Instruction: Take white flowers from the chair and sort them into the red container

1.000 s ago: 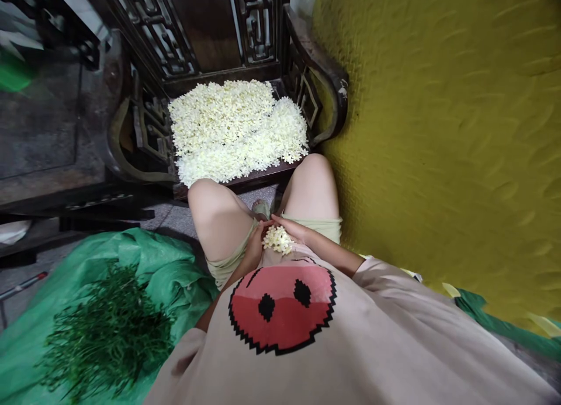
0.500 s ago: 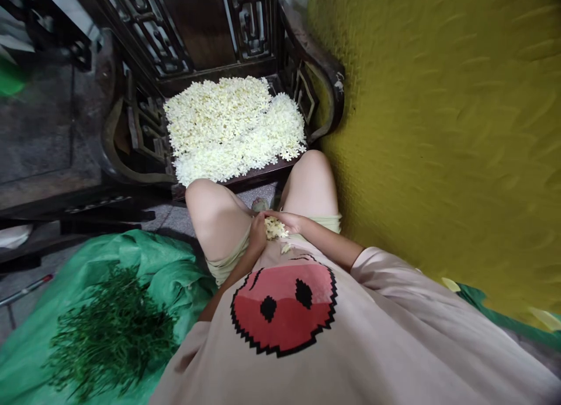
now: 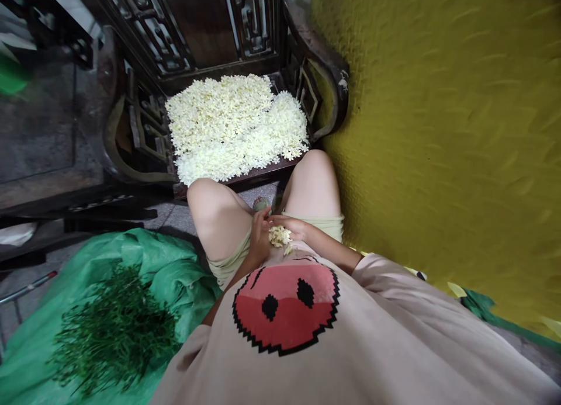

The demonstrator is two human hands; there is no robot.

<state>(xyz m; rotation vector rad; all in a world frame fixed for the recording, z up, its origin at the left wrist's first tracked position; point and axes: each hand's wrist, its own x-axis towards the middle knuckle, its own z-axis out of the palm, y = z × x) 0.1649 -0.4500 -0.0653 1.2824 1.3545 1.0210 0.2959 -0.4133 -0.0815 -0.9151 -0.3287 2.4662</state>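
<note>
Flowers (image 3: pixel 279 235): in the head view, a small cream cluster in the lap, against the pale shirt (image 3: pixel 359 335) and between the hands; one paler piece just below it
Grip: left hand (image 3: pixel 259 238) raised with bent fingers; right hand (image 3: pixel 298 228) curved beside the cluster, its fingers reaching towards the left's; whether either is closed on a blossom, I cannot tell
Handling: thin petals would likely bruise under a hard squeeze; light fingertip contact and a cupped palm should suit them, wrists low and steady over the lap
Pile (image 3: pixel 236 124): many small star-shaped blossoms; yellower towards the chair's back edge, whiter along its front edge and right side; heaped nearly to the front-left corner
Chair (image 3: pixel 272 171): dark, glossy wood; curling arms, fretwork back
Greenery (image 3: pixel 118 329): thin, tangled stems on crinkled green sheeting (image 3: pixel 144 250)
Yellow surface (image 3: pixel 438 130): embossed, slightly shiny
</note>
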